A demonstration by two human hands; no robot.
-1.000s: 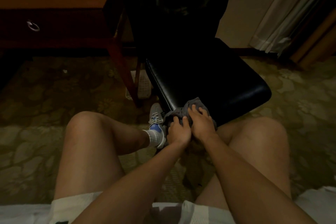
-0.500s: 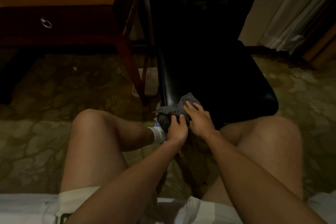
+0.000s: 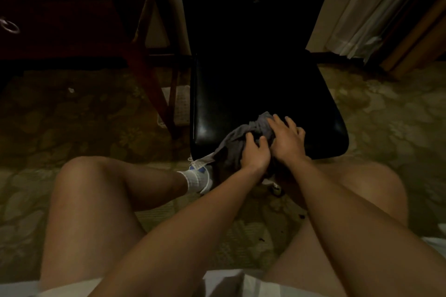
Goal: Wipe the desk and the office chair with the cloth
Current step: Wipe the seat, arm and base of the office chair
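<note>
One cloth [image 3: 235, 146] on one chair [image 3: 265, 89]; left hand [image 3: 255, 155] clenched round it, right hand [image 3: 287, 142] flat atop.

The seat of the office chair [image 3: 265, 94] is black, smooth and glossy, leather-like, with a sheen along its nine o'clock edge. The cloth [image 3: 231, 147] on it is grey, matt, soft crumpled fabric with a paler hem. The desk [image 3: 60, 26] at ten o'clock is dark reddish wood with a shiny metal ring pull [image 3: 10, 26]. The carpet [image 3: 72, 123] is matt patterned pile; at two o'clock, a pale fabric curtain [image 3: 362, 19]
</note>
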